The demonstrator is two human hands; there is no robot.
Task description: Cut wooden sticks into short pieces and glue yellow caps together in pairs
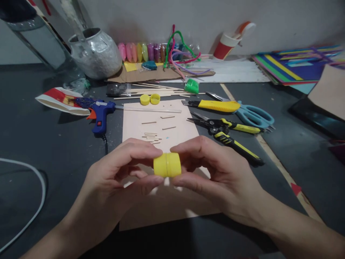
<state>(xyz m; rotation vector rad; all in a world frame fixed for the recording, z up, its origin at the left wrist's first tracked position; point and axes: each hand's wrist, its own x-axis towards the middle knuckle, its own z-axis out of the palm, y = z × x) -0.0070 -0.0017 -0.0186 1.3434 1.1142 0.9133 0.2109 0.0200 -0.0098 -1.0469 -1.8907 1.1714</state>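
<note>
Two yellow bottle caps [167, 164] meet rim to rim, forming a small barrel with a thin seam down the middle. My left hand [121, 172] pinches the left cap between thumb and fingertips. On the other side my right hand [215, 171] grips the right cap the same way. Beneath them lies a pale sheet of paper [188, 203], partly shaded by my hands. Short cut sticks [151, 135] are scattered on its upper part. Two more yellow bottle caps [145, 99] sit at the sheet's top edge.
A blue hot glue gun [101, 115] with a long glue stick lies left. To the right are a yellow utility knife [218, 105], teal-handled scissors [254, 114] and black-yellow pliers [234, 135]. Long wooden sticks [156, 90], a silver pot [97, 54] and clay packs [145, 52] stand behind.
</note>
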